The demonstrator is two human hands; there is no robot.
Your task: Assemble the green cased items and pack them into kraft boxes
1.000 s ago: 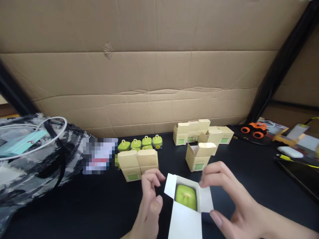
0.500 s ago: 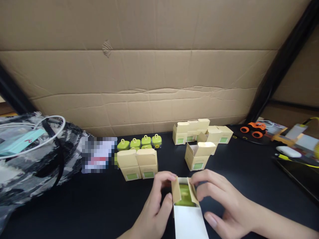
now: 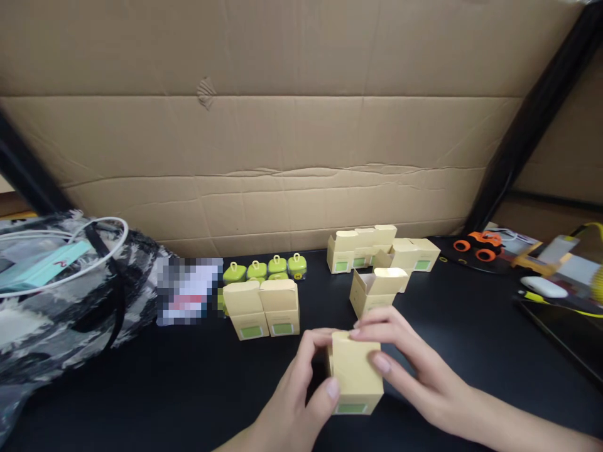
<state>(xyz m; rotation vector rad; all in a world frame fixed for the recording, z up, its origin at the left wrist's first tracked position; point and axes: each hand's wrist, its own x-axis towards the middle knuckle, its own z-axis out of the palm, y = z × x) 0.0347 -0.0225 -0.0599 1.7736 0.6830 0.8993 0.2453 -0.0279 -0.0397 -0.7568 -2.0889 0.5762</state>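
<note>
A small tan box (image 3: 358, 370) with a green label stands at the front centre, its lid lying over the top. My left hand (image 3: 301, 383) grips its left side, thumb at the near left corner. My right hand (image 3: 409, 358) rests its fingertips on the lid's far edge and right side, fingers apart. Two tan boxes with raised flaps (image 3: 261, 309) stand behind to the left. Beyond them sit several green round-cornered containers (image 3: 277, 265) with small loops. An open tan box (image 3: 377, 293) is behind my right hand.
More tan boxes (image 3: 362, 248) stand at the back. On the right are an orange toy truck (image 3: 485, 245), a white case (image 3: 545, 287) and a dark flat device. A grey-black patterned bag (image 3: 136, 282) with a white cable fills the left.
The lid flap has folded over from the near side and now covers the green item inside the box. My right hand has moved onto the lid.
</note>
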